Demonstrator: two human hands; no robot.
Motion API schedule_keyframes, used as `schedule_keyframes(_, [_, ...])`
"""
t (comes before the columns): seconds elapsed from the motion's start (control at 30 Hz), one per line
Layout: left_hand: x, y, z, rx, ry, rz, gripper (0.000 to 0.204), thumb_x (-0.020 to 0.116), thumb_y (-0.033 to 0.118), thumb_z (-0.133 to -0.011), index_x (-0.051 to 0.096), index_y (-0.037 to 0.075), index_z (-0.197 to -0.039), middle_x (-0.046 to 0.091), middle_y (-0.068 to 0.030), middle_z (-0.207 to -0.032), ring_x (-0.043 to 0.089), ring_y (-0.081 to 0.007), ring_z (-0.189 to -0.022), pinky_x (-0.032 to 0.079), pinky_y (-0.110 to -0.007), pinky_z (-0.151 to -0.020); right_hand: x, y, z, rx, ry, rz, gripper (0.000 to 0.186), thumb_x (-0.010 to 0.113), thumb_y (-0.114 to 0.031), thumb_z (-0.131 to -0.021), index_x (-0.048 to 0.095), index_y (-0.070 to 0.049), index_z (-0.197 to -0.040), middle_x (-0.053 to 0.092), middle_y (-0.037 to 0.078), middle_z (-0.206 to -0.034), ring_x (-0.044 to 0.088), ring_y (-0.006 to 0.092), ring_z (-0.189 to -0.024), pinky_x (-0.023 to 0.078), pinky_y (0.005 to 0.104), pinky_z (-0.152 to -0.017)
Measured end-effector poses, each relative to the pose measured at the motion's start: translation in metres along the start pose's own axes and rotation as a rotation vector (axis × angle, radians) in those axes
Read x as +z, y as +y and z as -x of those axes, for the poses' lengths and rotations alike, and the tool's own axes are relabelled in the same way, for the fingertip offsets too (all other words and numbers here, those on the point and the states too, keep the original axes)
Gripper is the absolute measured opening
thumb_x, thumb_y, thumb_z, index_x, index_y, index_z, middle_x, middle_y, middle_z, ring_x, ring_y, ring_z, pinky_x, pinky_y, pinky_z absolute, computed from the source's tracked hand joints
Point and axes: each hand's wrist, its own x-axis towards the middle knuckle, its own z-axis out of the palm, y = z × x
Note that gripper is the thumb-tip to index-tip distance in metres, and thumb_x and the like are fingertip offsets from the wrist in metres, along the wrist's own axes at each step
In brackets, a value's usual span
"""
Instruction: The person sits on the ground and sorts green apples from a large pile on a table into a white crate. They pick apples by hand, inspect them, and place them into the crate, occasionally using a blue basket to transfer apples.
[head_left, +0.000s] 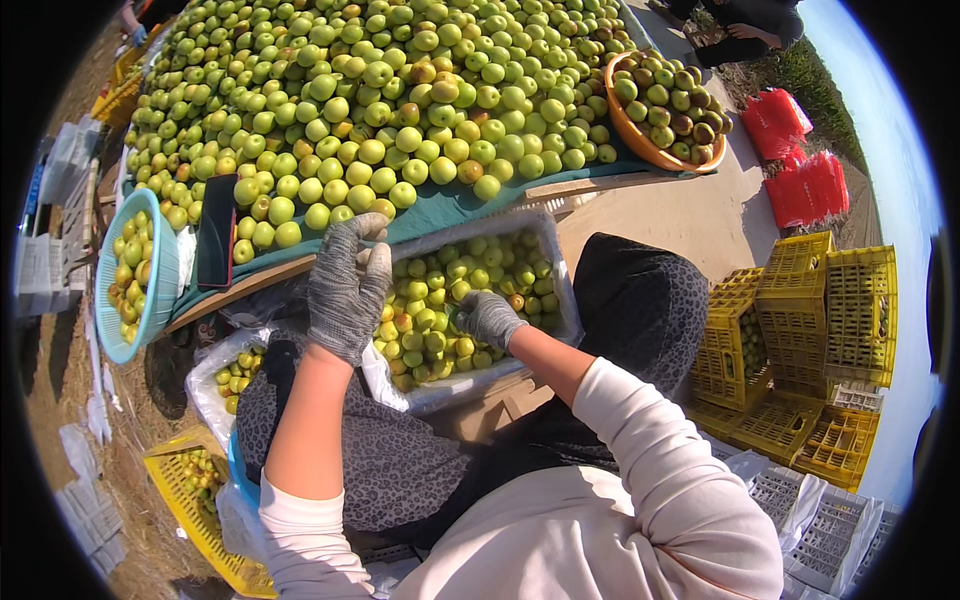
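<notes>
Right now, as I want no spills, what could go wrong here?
The dark phone lies beside the wooden edge board, so a knock might send it off. Green fruit heaped close to that board could roll over it. The orange basin is piled high, so some fruit may tumble out.

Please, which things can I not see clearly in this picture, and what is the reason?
All in the head view:
Right hand: fingertips turned down among the fruit; whether they hold one, I cannot tell.
Lined crate: its bottom is covered by fruit.
Blue object, lower left: mostly hidden behind the leg; its kind is unclear.
Person, upper right: head cut off by the picture's edge.
</notes>
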Motion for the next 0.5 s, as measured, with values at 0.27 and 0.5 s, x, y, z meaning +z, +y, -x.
schedule_keyframes(0.27, [-0.001, -0.028, 0.011, -0.052, -0.019, -0.075, 0.021, 0.057, 0.007, -0.091, 0.058, 0.006, -0.112, 0.061, -0.0058, -0.107, 0.061, -0.0147, -0.098, 0.05, -0.029, -0.084, -0.146, 0.007, 0.137, -0.009, 0.163, -0.948, 0.015, 0.06, -0.021, -0.089, 0.058, -0.007, -0.093, 0.053, -0.001, -0.066, 0.047, 0.0068, -0.05, 0.038, 0.0201, -0.046])
schedule_keyframes(0.5, [0.009, -0.072, 0.031, -0.242, -0.166, -0.191, 0.018, 0.058, 0.01, -0.091, 0.06, 0.005, -0.108, 0.063, -0.0086, -0.105, 0.062, -0.0187, -0.096, 0.05, -0.032, -0.086, -0.247, 0.143, 0.185, -0.111, 0.912, -1.262, 0.009, 0.058, -0.016, -0.09, 0.056, -0.008, -0.09, 0.053, 0.0, -0.069, 0.047, 0.0083, -0.051, 0.037, 0.0212, -0.045])
